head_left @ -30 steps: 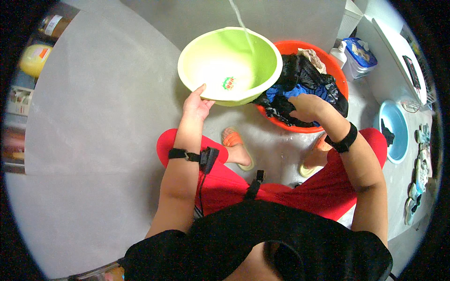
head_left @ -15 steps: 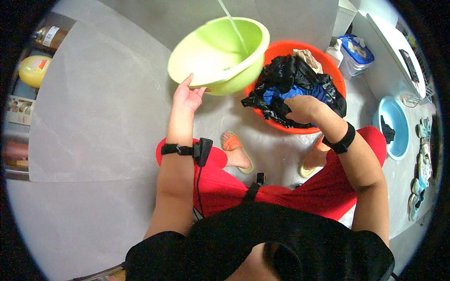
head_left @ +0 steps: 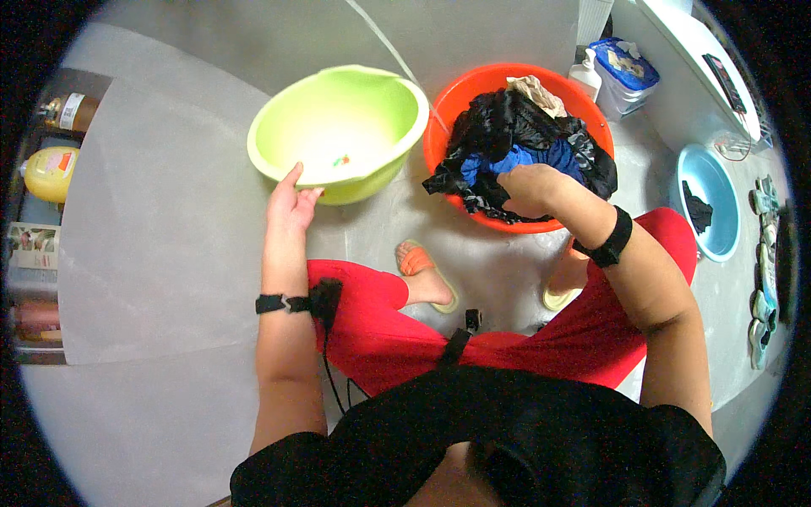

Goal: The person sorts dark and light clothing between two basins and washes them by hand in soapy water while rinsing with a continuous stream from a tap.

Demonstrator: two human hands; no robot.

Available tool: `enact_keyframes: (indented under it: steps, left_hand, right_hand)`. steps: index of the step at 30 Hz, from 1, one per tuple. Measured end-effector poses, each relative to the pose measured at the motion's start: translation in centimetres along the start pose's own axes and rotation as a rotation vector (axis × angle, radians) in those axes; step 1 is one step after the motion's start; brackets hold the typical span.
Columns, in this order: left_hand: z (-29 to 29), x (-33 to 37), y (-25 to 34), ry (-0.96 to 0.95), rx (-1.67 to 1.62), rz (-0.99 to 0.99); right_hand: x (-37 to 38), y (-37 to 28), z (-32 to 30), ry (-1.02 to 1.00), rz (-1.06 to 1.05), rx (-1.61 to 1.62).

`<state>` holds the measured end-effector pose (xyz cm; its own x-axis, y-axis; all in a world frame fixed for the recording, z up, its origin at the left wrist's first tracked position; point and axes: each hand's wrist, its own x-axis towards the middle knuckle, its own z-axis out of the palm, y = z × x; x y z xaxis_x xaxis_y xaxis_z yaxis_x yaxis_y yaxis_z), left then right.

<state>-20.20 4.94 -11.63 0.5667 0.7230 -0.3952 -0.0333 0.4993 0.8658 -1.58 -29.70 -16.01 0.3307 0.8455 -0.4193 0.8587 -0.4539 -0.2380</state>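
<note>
My left hand grips the near rim of a light green plastic basin, thumb over the edge. The basin is held tilted, with a small coloured print on its inner bottom. A thin stream of water comes down from above, passing the basin's right rim toward the orange-red tub. Wet black and blue clothes fill that tub, with a beige cloth at the far side. My right hand is closed on the dark clothes at the tub's near side; its fingertips are partly hidden.
A light blue basin with a dark cloth stands at the right. Behind it are a white appliance, a blue-lidded bucket and a white bottle. Shoes line the far right. A shelf with bottles stands left.
My left hand has moved the green basin leftward, away from the tub. The water stream, earlier falling into the basin, now falls past its rim by the tub. My right hand stays on the clothes.
</note>
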Motion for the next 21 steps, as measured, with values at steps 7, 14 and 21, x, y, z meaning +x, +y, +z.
enact_keyframes:
  steps: [7,14,21]
  left_hand:
    - [4.3,0.5,-0.1,-0.019,0.171,0.166]
    - [5.1,0.3,-0.5,0.082,0.485,0.296]
    - [7.7,1.4,-0.6,0.091,0.683,0.423]
  right_hand:
    - [0.1,-0.6,-0.5,0.072,-0.01,0.049]
    - [-0.1,-0.3,0.2,0.054,-0.013,0.034]
    - [0.0,-1.1,-0.7,-0.046,0.006,0.014]
